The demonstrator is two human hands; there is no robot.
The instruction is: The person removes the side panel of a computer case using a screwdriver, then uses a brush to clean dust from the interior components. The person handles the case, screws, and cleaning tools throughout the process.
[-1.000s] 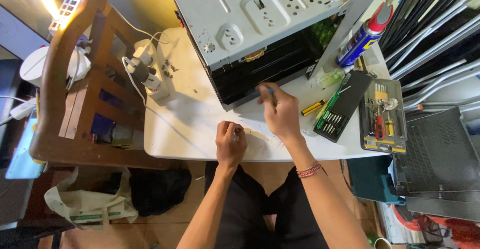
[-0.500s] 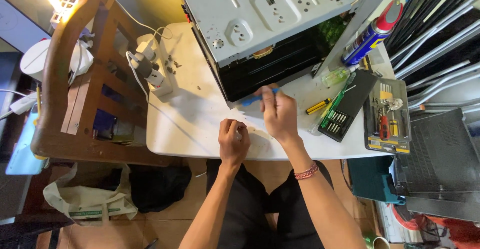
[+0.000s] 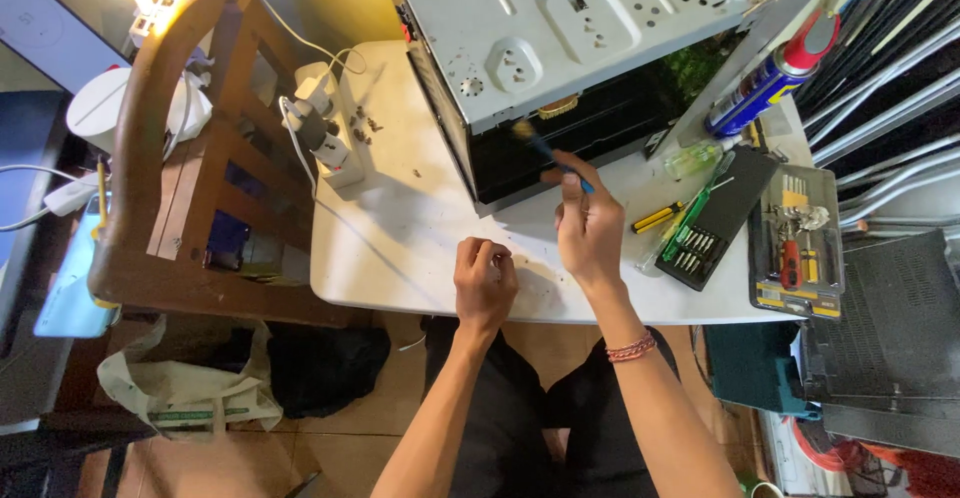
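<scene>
Two hands over a white table (image 3: 400,248), seen from above. Right hand (image 3: 590,228) is raised near the table's middle, fingers pinched round a thin blue-handled tool (image 3: 548,155), a brush or small driver, too blurred to tell which. Its far end points up-left at the dark open side of a grey metal computer case (image 3: 560,48) that lies tilted across the back of the table; tip is at the opening, contact unclear. Left hand (image 3: 485,283) sits at the near table edge, curled into a loose fist, knuckles up; can't tell whether anything is inside it. Red-and-pink bracelet (image 3: 632,348) on the right wrist. Right of the hand: a yellow-handled screwdriver (image 3: 658,219) flat on the table, just beside a black bit case (image 3: 712,223) with green-handled drivers in it. Further right, a clear-lidded box (image 3: 797,243) of small tools. A blue spray can with red cap (image 3: 770,78) leans against the case's right end, small clear green bottle (image 3: 692,161) below it. Left part of the table: white power strip with plugs (image 3: 325,128), a few loose screws scattered near it. Wooden chair (image 3: 170,158) stands against the table's left edge.
</scene>
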